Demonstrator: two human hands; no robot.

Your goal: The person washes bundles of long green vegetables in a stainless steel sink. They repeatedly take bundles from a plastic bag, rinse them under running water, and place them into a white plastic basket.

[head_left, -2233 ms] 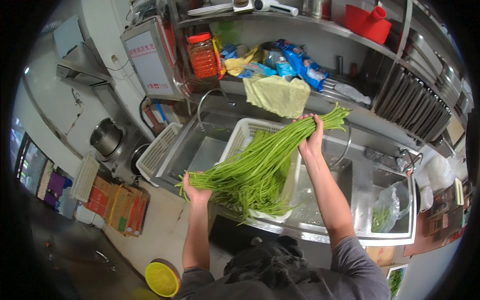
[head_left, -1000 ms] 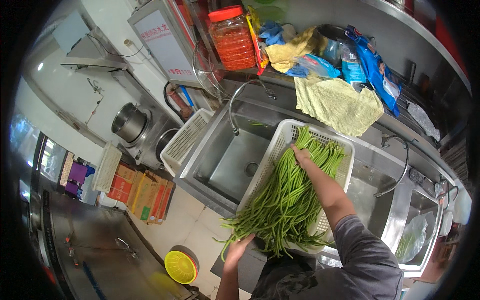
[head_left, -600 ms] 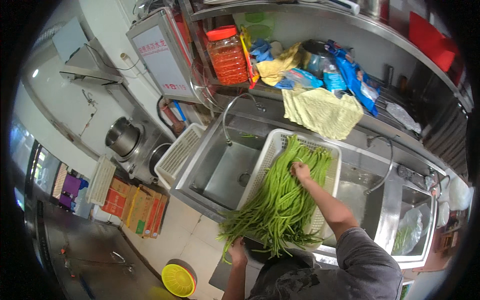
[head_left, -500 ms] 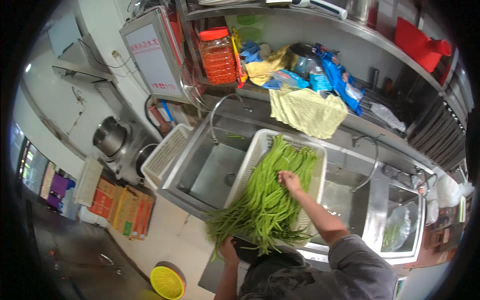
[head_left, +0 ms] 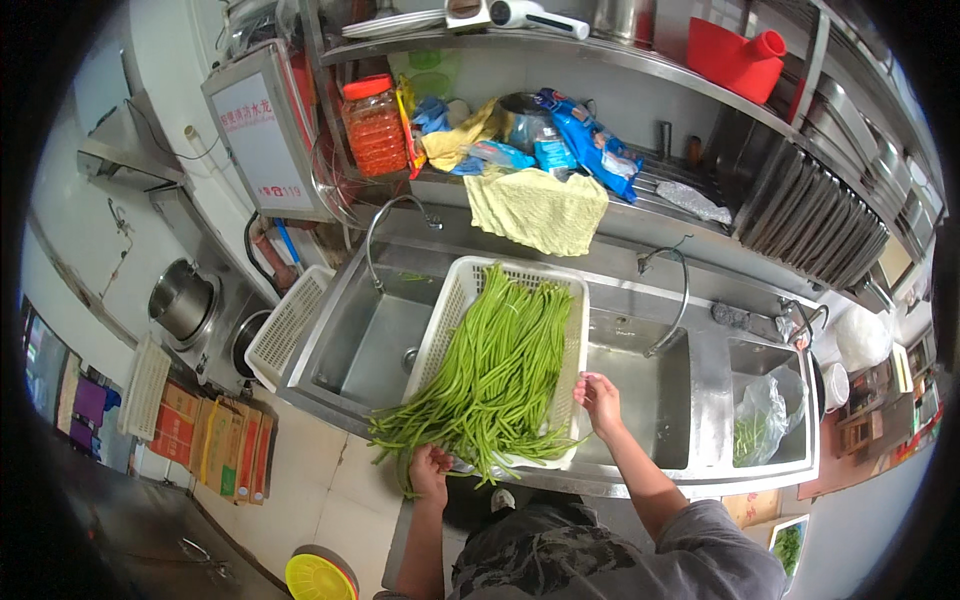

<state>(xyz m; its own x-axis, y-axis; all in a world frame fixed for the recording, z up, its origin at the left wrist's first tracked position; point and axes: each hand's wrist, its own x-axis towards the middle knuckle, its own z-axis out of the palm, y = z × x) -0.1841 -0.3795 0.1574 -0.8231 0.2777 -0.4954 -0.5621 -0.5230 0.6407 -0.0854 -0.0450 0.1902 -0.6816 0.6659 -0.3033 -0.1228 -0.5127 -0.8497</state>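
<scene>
A thick pile of long green beans [head_left: 490, 370] fills a white perforated plastic basket [head_left: 578, 330] resting across the sinks. The bean ends spill over the basket's near left corner. There my left hand [head_left: 430, 475] is curled at the hanging ends, its fingertips partly covered by them. Just outside the right side of the basket, my right hand [head_left: 598, 400] is raised with its fingers pinched together. Whatever is between those fingers is too small to make out.
Steel sinks [head_left: 640, 400] with curved taps flank the basket. A plastic bag with greens [head_left: 765, 420] lies in the far-right basin. Above, a shelf holds a red-lidded jar [head_left: 375, 125] and a yellow cloth [head_left: 540, 210]. A yellow basin [head_left: 320, 575] stands on the floor.
My right hand has left the top of the beans and moved right, past the basket's side. My left hand remains by the bean ends. The whole view has shifted.
</scene>
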